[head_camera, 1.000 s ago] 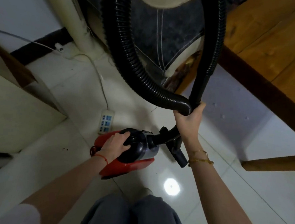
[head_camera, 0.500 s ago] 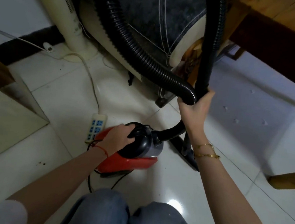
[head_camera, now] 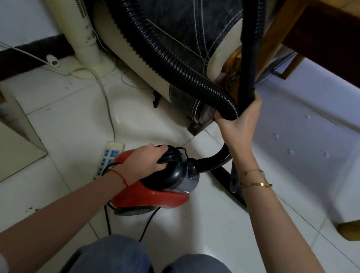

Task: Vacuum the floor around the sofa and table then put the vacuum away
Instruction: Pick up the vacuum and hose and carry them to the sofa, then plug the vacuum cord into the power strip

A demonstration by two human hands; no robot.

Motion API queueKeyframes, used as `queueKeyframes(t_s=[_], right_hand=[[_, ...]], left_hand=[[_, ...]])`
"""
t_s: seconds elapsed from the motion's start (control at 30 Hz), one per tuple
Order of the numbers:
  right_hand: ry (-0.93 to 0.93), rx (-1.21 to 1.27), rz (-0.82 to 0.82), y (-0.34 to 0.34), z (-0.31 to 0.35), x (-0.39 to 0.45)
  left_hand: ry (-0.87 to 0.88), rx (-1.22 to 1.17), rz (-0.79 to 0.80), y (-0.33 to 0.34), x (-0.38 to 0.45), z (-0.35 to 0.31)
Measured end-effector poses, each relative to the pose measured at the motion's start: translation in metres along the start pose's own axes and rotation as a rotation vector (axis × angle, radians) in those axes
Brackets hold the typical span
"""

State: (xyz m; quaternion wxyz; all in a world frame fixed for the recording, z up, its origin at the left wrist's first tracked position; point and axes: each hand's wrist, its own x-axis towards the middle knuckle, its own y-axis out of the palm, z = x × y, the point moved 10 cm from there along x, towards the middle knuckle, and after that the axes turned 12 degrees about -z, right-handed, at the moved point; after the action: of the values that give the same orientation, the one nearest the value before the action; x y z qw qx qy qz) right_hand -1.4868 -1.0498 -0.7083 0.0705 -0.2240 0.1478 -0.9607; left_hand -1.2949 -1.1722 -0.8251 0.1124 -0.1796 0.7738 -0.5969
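As I look down, I count one red canister vacuum (head_camera: pixel 154 196), one ribbed hose (head_camera: pixel 160 47), one power strip (head_camera: pixel 108 159). My left hand (head_camera: pixel 145 166) grips the vacuum's top handle — my right hand (head_camera: pixel 239 124) clamps the hose loop above it.

We saw vacuum (head_camera: pixel 154 190) red with black top, hose (head_camera: pixel 160 47) black (ribbed), floor (head_camera: pixel 221 227) white tiled, power strip (head_camera: pixel 109 158) cream with blue sockets.

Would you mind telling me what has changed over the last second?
The vacuum has come closer to the power strip, and its black cord now trails on the floor. Nothing was taken or let go: the left hand still grips the handle, and the right hand still holds the hose and tube together.
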Motion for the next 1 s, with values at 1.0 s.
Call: queueKeyframes(t_s=[1.0], right_hand=[[-0.54, -0.415, -0.077, 0.013, 0.062, -0.01]], left_hand=[[-0.159, -0.12, -0.257, -0.037, -0.018, 0.017]])
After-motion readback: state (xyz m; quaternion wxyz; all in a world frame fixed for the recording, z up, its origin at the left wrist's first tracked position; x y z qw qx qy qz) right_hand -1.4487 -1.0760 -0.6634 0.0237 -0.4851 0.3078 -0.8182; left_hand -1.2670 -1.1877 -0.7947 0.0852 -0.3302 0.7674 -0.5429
